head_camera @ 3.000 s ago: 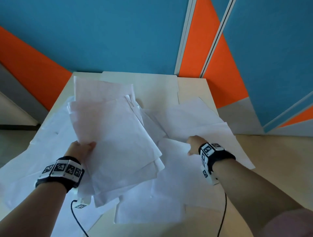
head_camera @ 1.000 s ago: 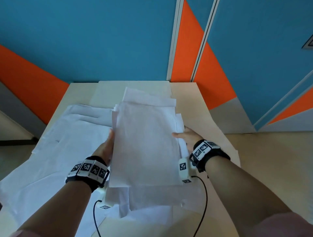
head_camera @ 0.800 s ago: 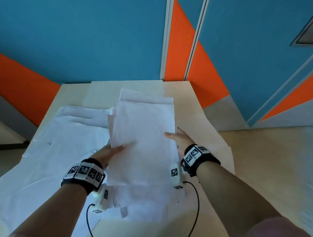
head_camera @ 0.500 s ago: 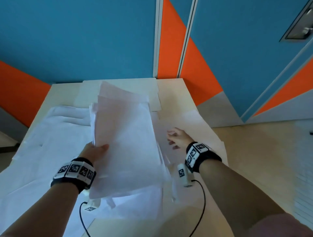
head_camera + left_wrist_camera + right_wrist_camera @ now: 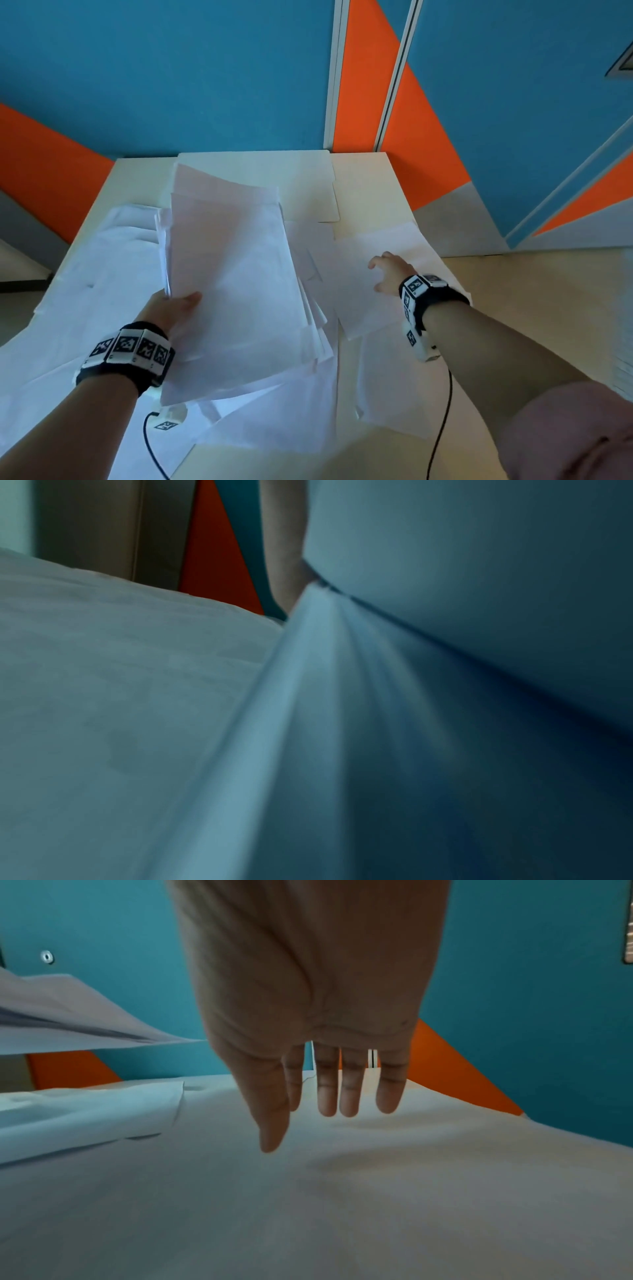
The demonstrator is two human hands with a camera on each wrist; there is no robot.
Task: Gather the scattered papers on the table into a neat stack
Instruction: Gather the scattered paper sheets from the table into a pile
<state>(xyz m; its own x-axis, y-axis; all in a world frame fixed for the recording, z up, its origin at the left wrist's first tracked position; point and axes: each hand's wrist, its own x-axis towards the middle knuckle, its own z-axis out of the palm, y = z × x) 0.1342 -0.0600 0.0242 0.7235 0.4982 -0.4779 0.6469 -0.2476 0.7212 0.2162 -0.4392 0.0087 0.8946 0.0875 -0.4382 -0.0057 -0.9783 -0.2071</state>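
Left hand (image 5: pixel 169 308) grips gathered stack (image 5: pixel 236 291); right hand (image 5: pixel 390 274) seemingly hovers over loose sheet (image 5: pixel 370 284)

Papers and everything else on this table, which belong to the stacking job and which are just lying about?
Job:
bundle of papers, held by left hand
loose sheet under right hand
sheets at left

Lying about:
folder
wrist cables

Right hand (image 5: pixel 390 274) off the stack (image 5: pixel 236 291), fingers spread over a loose sheet (image 5: pixel 370 274) at right; left hand (image 5: pixel 168 310) alone now holds the stack, tilted up.
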